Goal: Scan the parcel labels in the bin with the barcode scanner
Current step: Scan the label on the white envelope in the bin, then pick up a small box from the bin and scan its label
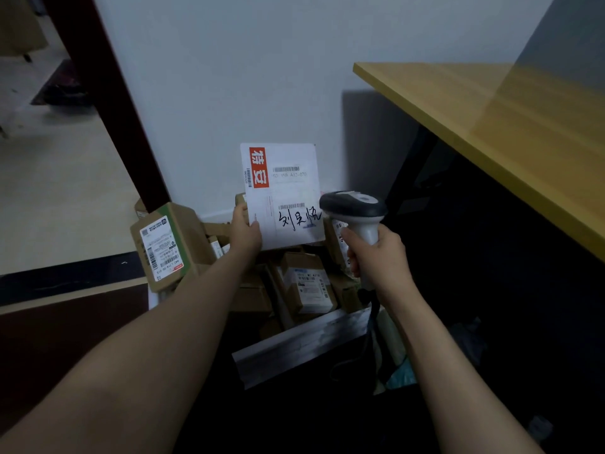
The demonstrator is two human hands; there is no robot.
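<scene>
My left hand (245,231) holds a flat white envelope parcel (284,188) upright above the bin, gripping its lower left corner. Its label faces me, with a red block, two barcodes and black handwriting. My right hand (376,257) grips the handle of a white and dark grey barcode scanner (355,209). The scanner's head sits at the envelope's lower right edge, overlapping it slightly. Below both hands, the bin (301,348) holds several brown cardboard parcels with white labels, such as one box (307,283) under the envelope.
A larger cardboard box (170,244) with a white label leans at the bin's left side. A yellow tabletop (491,126) juts in from the right above a dark space. A white wall stands behind the bin; a dark red door frame (114,103) rises on the left.
</scene>
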